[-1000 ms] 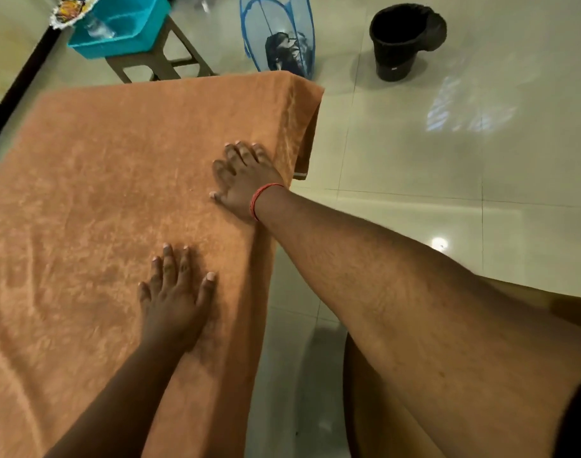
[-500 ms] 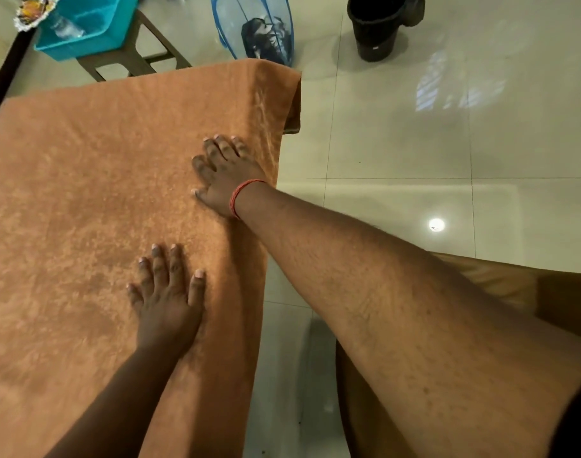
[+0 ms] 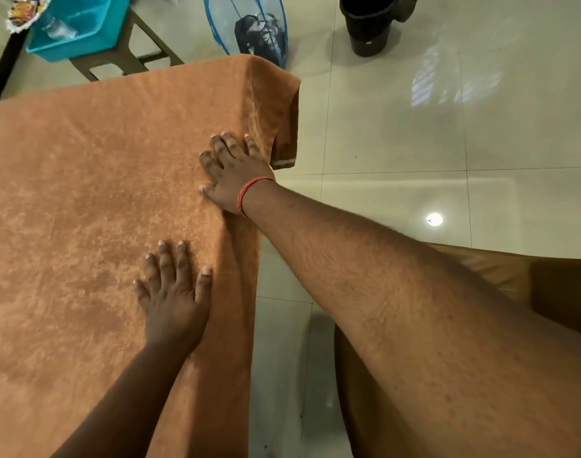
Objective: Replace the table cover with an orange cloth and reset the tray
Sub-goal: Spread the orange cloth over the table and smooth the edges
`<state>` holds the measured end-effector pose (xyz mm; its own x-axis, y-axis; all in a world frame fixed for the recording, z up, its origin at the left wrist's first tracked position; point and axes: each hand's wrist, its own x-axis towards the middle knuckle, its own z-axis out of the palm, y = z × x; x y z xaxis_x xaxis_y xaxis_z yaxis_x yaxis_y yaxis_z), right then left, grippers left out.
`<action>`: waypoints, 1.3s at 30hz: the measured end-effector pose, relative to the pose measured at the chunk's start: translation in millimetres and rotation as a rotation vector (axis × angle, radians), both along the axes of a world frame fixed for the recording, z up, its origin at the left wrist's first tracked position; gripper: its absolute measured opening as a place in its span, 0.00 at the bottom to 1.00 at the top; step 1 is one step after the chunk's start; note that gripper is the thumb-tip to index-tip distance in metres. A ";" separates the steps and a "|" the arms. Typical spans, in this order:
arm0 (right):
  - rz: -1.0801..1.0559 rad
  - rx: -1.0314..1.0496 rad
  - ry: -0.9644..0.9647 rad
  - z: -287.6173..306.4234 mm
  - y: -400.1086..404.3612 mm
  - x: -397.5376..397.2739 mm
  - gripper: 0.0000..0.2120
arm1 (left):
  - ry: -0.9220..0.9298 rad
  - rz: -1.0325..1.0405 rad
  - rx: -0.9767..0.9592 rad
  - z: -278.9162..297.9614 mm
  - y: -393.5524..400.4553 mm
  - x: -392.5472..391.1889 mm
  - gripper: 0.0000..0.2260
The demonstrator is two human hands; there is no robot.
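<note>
An orange cloth (image 3: 84,193) lies spread over the whole table and hangs down over its right edge and far right corner. My left hand (image 3: 173,292) rests flat on the cloth near the right edge, fingers apart. My right hand (image 3: 233,170), with a red thread round the wrist, presses flat on the cloth farther along the same edge, close to the draped corner. Neither hand holds anything. A teal tray (image 3: 74,24) with a clear bottle in it stands on a brown stool (image 3: 124,57) beyond the table's far end.
A blue mesh hamper (image 3: 249,24) with dark cloth inside stands on the tiled floor just past the far right corner. A black bin (image 3: 368,24) stands to its right. A brown seat (image 3: 546,292) is at the right.
Both hands stay flat on the cloth; the right hand has slid slightly toward the far right corner. The view has shifted a little.
</note>
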<state>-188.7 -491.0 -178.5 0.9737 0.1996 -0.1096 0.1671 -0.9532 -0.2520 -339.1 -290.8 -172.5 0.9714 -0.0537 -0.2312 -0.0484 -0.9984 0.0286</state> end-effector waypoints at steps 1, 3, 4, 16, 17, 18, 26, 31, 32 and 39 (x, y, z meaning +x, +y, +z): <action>-0.002 0.002 0.004 0.2 -0.9 -0.4 0.33 | -0.001 -0.002 -0.001 0.1 -0.7 -0.3 0.29; -0.002 -0.001 0.012 1.0 -2.3 -1.0 0.33 | -0.001 -0.006 -0.003 0.2 -2.2 -0.7 0.29; -0.003 -0.004 0.015 1.5 -3.3 -1.9 0.33 | -0.001 -0.008 -0.002 0.4 -3.0 -1.2 0.29; 0.002 0.009 0.055 10.7 -18.6 -13.8 0.36 | 0.019 -0.032 -0.005 4.4 -11.2 -10.3 0.27; -0.002 0.008 0.056 11.1 -19.1 -15.3 0.36 | 0.023 -0.033 -0.007 5.1 -12.2 -11.0 0.27; -0.001 0.007 0.058 11.7 -19.0 -16.4 0.36 | 0.028 -0.032 -0.011 5.7 -12.6 -11.5 0.27; -0.060 0.013 0.090 17.7 -19.5 -28.8 0.34 | 0.123 -0.036 -0.050 7.9 -3.6 -3.4 0.30; -0.011 0.217 -0.016 7.8 9.5 -98.1 0.31 | 0.074 0.000 -0.157 14.1 10.9 -21.3 0.27; 0.014 0.265 -0.028 3.7 21.2 -125.2 0.31 | 0.055 0.027 -0.171 13.9 15.6 -34.2 0.27; -0.135 0.629 0.307 -18.8 119.5 -361.5 0.30 | 0.051 0.143 -0.117 11.1 87.6 -180.1 0.27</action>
